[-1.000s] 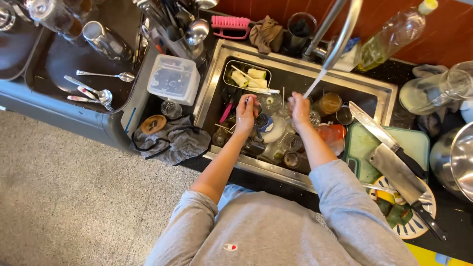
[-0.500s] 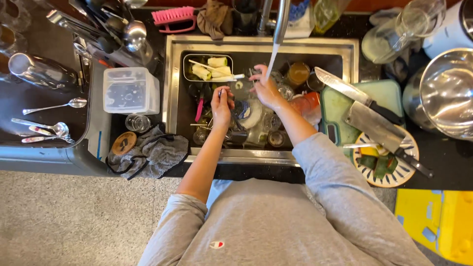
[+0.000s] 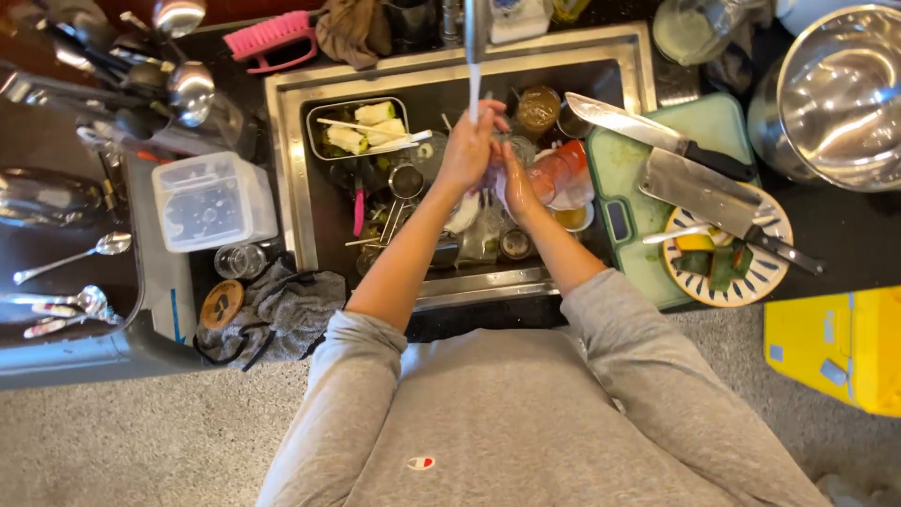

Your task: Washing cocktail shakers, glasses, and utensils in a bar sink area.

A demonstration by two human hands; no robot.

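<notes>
Rinsing under the tap stream [image 3: 474,89]: left hand [image 3: 466,150] and right hand [image 3: 514,183] pressed together, grip loose, holding nothing visible. Best kept centred beneath the water, above the dish-filled sink [image 3: 291,160].

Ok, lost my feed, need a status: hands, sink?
Both hands, left hand and right hand, together under the water stream. Sink crowded with dishes.
</notes>
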